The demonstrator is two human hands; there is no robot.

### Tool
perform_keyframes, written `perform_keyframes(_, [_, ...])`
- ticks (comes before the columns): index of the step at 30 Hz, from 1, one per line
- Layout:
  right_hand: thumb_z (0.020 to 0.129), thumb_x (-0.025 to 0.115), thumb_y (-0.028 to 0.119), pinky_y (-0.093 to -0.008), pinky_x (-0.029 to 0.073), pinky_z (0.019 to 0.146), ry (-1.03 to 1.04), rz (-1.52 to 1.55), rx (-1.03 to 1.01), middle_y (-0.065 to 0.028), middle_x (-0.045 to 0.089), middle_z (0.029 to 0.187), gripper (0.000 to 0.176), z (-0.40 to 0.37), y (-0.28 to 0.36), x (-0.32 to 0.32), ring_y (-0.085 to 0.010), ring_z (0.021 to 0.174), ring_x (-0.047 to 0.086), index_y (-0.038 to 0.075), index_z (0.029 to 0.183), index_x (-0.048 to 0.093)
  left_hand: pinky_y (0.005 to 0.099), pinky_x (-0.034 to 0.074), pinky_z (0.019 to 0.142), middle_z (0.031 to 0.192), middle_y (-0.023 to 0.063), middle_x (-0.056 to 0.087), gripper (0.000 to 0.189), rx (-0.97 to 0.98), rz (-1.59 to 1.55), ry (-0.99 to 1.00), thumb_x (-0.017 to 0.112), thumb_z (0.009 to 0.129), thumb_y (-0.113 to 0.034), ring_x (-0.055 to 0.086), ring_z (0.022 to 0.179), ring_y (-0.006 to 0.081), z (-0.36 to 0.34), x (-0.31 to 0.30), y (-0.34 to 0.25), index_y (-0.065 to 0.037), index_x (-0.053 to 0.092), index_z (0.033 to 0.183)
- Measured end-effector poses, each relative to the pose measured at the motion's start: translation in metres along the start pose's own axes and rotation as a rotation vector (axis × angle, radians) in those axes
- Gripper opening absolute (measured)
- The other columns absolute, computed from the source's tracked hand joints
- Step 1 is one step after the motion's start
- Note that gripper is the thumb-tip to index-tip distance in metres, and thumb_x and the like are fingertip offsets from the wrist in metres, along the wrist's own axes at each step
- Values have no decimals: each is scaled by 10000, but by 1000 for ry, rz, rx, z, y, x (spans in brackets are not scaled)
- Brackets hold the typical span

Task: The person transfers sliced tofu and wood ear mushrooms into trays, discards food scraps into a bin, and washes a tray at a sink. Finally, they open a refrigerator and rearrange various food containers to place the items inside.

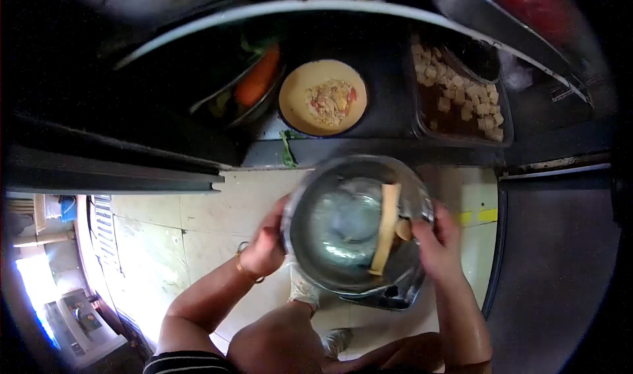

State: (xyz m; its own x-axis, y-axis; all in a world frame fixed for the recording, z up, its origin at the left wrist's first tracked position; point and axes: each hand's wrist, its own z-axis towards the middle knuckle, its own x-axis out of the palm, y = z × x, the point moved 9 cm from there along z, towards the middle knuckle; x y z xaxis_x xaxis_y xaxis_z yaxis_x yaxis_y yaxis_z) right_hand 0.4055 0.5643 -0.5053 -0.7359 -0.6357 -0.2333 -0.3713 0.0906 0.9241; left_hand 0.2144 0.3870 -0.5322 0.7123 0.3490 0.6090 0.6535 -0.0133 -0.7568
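Note:
A round metal basin (343, 268) is held up in front of my body, over the floor. My left hand (267, 245) is closed on its left rim, with a bracelet at the wrist. On the opposite side my right hand (436, 242) grips the right rim, thumb over the edge. Inside the basin lies a long, flat, pale yellow strip (388, 225). Beside it, near my right thumb, sits a small tan piece (403, 229). A dark, shiny edge (382, 300) shows below the basin's near side; most of it is hidden.
On the dark shelf ahead stand a cream bowl (290, 100) of chopped food, a clear tray (432, 120) of pale cubes and a container with an orange vegetable (258, 77). A green leaf (288, 151) hangs at the shelf edge. Tiled floor (151, 242) lies below.

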Motion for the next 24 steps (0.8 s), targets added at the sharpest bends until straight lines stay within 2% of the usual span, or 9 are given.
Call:
perform_keyframes(3, [803, 599, 212, -348, 480, 794, 73, 17, -83, -154, 656, 886, 360, 35, 22, 44, -245, 850, 624, 5, 1097, 576, 347, 375, 993, 1291, 88, 476, 758, -29, 37, -219, 714, 773, -285, 459, 1185, 203, -20, -33, -29, -40, 315, 1370])
perform_keyframes(5, [812, 600, 244, -375, 495, 775, 88, -35, -184, -178, 654, 912, 369, 46, 45, 64, -289, 849, 637, 21, 1105, 577, 326, 428, 911, 1137, 68, 567, 614, -65, 36, -381, 581, 703, 38, 534, 1051, 190, -29, -46, -35, -46, 417, 1289])
perform_keyframes(9, [768, 650, 392, -411, 509, 742, 221, -187, -171, -234, 632, 933, 613, 46, 39, 88, -338, 797, 632, -44, 1181, 523, 300, 471, 815, 1086, 67, 581, 579, -89, -4, -553, 476, 676, 119, 562, 980, 205, -54, -74, -2, -56, 475, 1227])
perform_keyframes(11, [758, 651, 494, -409, 487, 850, 299, -226, -251, -259, 619, 1034, 781, 33, 37, 97, -383, 945, 622, -46, 1283, 444, 298, 480, 773, 1047, 71, 587, 568, -143, -9, -679, 446, 671, 128, 567, 951, 215, -78, -91, 22, -77, 496, 1199])
perform_keyframes(13, [775, 629, 507, -407, 474, 877, 479, -233, -73, -260, 600, 1104, 781, 24, 15, 109, -382, 994, 611, -24, 1310, 423, 300, 479, 755, 1027, 66, 591, 561, -209, -86, -716, 447, 668, 128, 569, 927, 211, -99, -103, 45, -88, 502, 1183])
perform_keyframes(15, [817, 623, 439, -397, 487, 836, 412, -218, 6, -234, 574, 1166, 696, 35, 23, 105, -326, 917, 620, 28, 1333, 403, 286, 474, 738, 1018, 63, 594, 529, -273, -73, -696, 446, 679, 124, 570, 904, 210, -109, -97, 52, -93, 510, 1157])
perform_keyframes(17, [826, 652, 345, -376, 496, 776, 52, -333, -449, -202, 596, 1086, 609, 65, 51, 96, -280, 846, 615, 48, 1307, 426, 308, 498, 731, 1020, 68, 592, 516, -278, -155, -709, 454, 697, 122, 579, 919, 220, -125, -108, 73, -106, 504, 1157])
perform_keyframes(20, [826, 661, 290, -368, 512, 674, -20, 135, -107, -149, 643, 896, 498, 121, 41, 111, -286, 746, 638, 81, 1240, 482, 340, 532, 692, 1006, 71, 591, 531, -261, -204, -745, 479, 709, 117, 599, 905, 230, -131, -106, 81, -121, 487, 1184])
perform_keyframes(24, [849, 606, 320, -419, 505, 585, -144, -423, -326, -140, 652, 747, 288, 138, 60, 124, -320, 645, 641, 104, 1039, 596, 308, 512, 546, 962, 73, 592, 535, -187, -139, -803, 493, 712, 100, 604, 747, 211, -141, -122, 89, -133, 482, 1193])
